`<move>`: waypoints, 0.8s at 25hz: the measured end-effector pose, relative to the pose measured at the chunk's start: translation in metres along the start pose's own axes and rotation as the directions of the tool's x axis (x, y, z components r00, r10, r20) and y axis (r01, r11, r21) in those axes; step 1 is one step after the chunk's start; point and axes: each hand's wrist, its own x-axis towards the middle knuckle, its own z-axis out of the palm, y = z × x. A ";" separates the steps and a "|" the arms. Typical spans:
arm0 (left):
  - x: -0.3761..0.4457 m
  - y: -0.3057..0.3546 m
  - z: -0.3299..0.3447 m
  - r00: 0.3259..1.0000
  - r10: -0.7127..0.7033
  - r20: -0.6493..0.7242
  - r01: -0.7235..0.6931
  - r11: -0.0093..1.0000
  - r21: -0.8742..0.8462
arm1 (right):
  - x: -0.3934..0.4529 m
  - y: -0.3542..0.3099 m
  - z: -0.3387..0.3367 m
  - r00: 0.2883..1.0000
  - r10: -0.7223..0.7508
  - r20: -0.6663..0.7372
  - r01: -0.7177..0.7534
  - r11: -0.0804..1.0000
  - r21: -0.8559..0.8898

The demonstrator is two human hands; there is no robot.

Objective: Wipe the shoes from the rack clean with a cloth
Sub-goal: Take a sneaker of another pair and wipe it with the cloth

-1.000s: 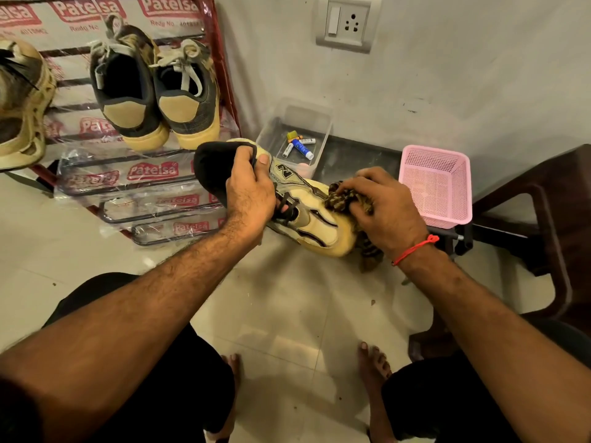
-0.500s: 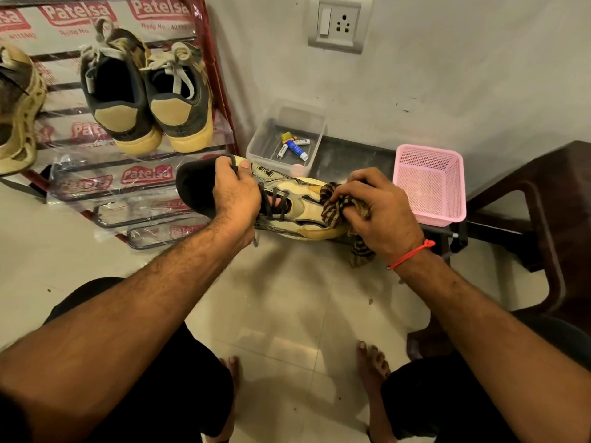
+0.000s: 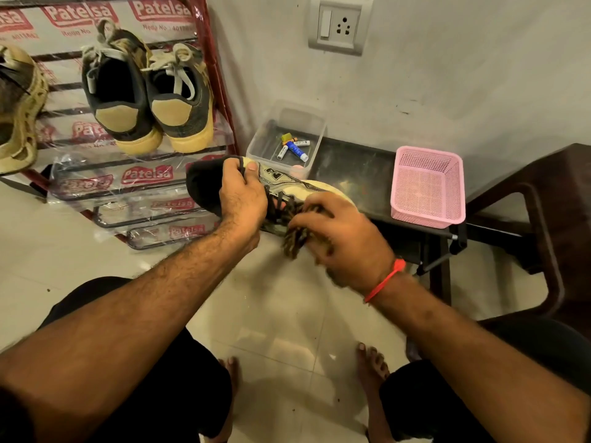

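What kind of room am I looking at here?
Probably a corner of a home, by the entry or a utility spot: a shoe rack holding sneakers, a tiled floor, a wall socket.

Right hand (image 3: pixel 343 243) motion-blurred — finger positions unclear. Cloth (image 3: pixel 295 241) mostly hidden beneath it. Held shoe (image 3: pixel 281 180) toe covered. Tan shoe (image 3: pixel 19 110) cut by left edge — labels in clear tub (image 3: pixel 284 145) unreadable.

Basket (image 3: pixel 428 187) right of rack (image 3: pixel 134 187)
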 end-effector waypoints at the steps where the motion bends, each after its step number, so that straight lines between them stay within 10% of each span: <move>1: 0.000 0.000 0.002 0.999 -0.032 0.002 0.032 0.999 -0.026 | -0.001 -0.002 0.005 0.998 -0.049 0.050 0.053 0.995 -0.086; 6: 0.009 0.006 -0.001 0.949 -0.315 0.020 0.309 0.915 -0.260 | 0.011 0.046 -0.014 0.910 0.236 -0.340 -0.232 0.971 0.056; 11: -0.004 0.007 -0.012 0.762 -0.476 0.440 0.615 0.744 -0.261 | 0.015 0.041 -0.017 0.733 0.543 -0.408 -0.331 0.810 0.483; 15: -0.023 0.011 -0.008 0.861 -0.220 0.459 0.197 0.975 0.098 | 0.020 0.056 -0.033 0.666 0.560 -0.494 -0.318 0.811 0.491; 20: -0.025 0.012 -0.004 0.918 0.122 0.377 -0.238 0.931 0.276 | 0.012 0.061 -0.030 0.652 0.600 -0.464 -0.325 0.773 0.545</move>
